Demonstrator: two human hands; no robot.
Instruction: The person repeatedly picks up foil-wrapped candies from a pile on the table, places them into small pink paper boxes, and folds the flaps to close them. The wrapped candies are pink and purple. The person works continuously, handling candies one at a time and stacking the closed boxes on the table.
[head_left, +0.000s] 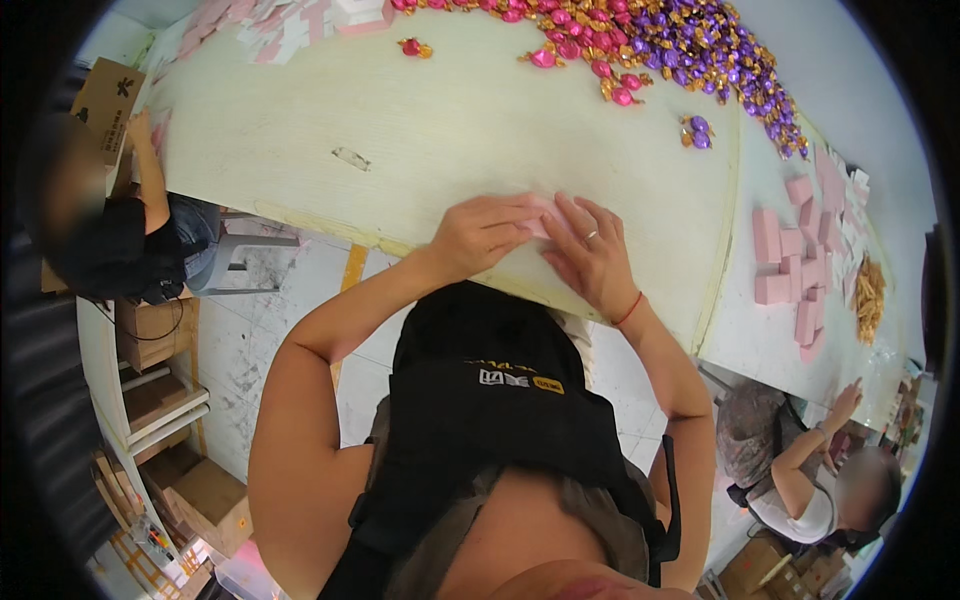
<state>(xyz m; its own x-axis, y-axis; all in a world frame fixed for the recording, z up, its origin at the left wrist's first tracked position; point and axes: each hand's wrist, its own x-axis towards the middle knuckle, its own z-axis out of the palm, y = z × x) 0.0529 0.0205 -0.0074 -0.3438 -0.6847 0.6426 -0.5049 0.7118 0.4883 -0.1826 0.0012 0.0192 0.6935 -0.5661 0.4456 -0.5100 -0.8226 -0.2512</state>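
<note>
A small pink cardboard piece (538, 212) is between my two hands, just above the table near its front edge. My left hand (484, 234) grips its left end with the fingers bent over it. On the other side, my right hand (592, 244), with a ring on one finger and a red cord at the wrist, holds the piece with spread fingers. Much of the piece is hidden by the fingers, so whether it is a folded box or a flat blank is unclear.
The pale table (262, 135) carries heaped pink-wrapped candies (577, 34) and purple-wrapped candies (697, 45) at the back. Pink boxes (806, 262) stand at right; pink and white card pieces (285, 30) lie far left. Co-workers sit on both sides.
</note>
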